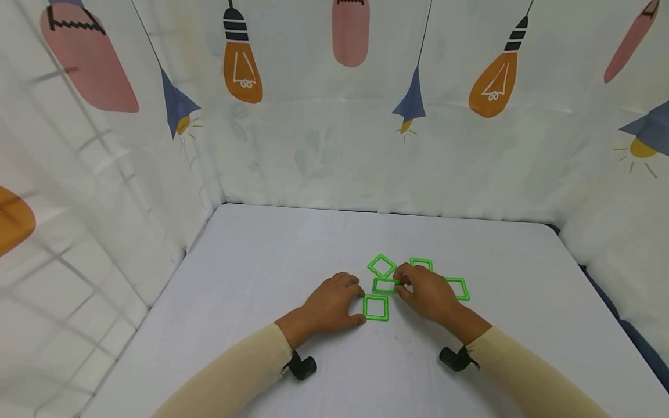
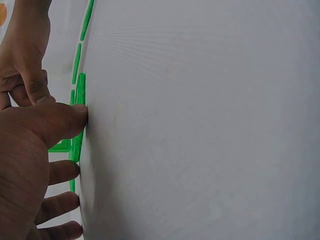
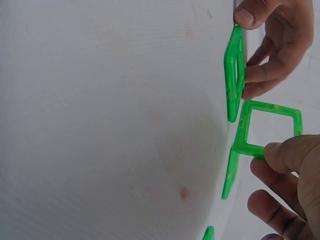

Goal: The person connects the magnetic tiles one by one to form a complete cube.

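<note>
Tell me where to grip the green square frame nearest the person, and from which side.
Probably pinch the green square frame by its right bar, from the right: the bar is slim, beside an open middle, and the left hand is at the left edge.

Lamp-patterned fabric [image 1: 334, 168] hangs behind a white table [image 1: 261, 249].

Five green frames [image 1: 376, 318], square, hollow. Near frame [image 1: 376, 318] flat on counter [image 1: 292, 249], left grip [image 1: 334, 302] touching its edge. Middle frame [image 1: 384, 291] tipped up, pinched in right grip [image 1: 427, 293]. Diamond-turned frame [image 1: 376, 271] just behind it. Back frame [image 1: 421, 260] and rightmost frame [image 1: 466, 289] partly hidden by right grip.
</note>
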Tool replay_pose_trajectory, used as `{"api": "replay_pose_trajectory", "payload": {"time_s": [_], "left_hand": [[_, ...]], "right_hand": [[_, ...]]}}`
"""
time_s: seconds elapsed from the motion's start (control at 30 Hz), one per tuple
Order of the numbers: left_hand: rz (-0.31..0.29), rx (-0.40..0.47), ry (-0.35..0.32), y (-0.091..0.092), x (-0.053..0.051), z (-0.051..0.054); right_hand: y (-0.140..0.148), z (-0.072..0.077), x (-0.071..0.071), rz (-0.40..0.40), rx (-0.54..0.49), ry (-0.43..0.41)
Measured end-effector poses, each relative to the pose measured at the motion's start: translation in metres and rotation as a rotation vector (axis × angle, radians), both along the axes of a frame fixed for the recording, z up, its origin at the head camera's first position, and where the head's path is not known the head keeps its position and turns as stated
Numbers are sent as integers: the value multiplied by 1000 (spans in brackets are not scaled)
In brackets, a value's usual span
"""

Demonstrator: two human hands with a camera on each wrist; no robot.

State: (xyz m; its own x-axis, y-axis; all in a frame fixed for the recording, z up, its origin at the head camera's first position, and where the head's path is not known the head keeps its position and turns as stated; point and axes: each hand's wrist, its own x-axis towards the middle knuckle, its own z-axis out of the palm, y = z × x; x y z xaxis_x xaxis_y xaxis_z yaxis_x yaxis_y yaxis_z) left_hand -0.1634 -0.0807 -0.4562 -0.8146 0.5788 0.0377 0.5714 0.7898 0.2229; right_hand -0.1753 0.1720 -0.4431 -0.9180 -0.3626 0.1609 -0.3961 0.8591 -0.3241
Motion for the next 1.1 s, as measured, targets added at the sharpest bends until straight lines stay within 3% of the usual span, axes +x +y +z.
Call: {"api": "replay_pose_trajectory", "payload": {"time_s": [1.1], "left_hand": [[6, -13, 7, 0, -1, -2]], "right_hand": [[-10, -5, -2, 15, 17, -20]]}}
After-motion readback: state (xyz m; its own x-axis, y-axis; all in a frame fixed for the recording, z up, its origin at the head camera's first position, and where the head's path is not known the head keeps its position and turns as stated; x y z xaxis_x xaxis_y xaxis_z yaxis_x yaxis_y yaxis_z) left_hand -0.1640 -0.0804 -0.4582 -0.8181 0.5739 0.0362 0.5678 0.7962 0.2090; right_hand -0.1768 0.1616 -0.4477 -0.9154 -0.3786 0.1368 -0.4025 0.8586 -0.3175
